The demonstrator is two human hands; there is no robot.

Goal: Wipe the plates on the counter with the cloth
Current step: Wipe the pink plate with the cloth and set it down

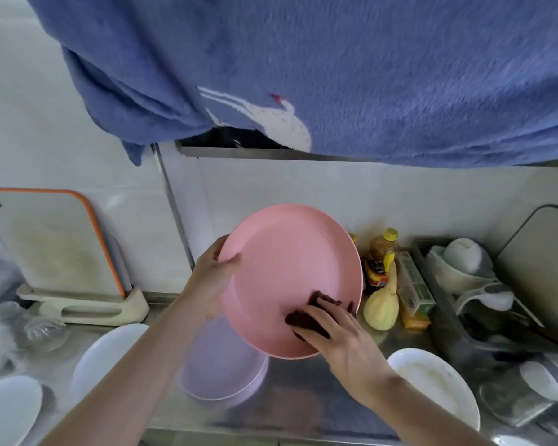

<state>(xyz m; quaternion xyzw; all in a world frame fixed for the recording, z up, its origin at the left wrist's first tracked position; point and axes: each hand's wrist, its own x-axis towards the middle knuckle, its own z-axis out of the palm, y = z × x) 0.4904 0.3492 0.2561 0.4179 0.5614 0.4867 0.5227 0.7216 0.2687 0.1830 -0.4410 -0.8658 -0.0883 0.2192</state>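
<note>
My left hand (213, 275) grips the left rim of a pink plate (287, 265), holding it tilted up above the steel counter. My right hand (339, 336) presses a dark red cloth (306, 318) against the plate's lower inside face. Below the raised plate a lilac plate (223, 371) rests on the counter. White plates lie around it: one (107, 355) to the left, one (7, 410) at the far left, and a smeared one (438, 384) to the right.
A blue towel (335, 75) hangs across the top of the view. A cutting board (52, 243) in a stand leans at the back left. Oil bottles (380, 255), a yellow gourd (382, 307) and a box (414, 284) stand behind the plate. A dish rack (484, 284) fills the right.
</note>
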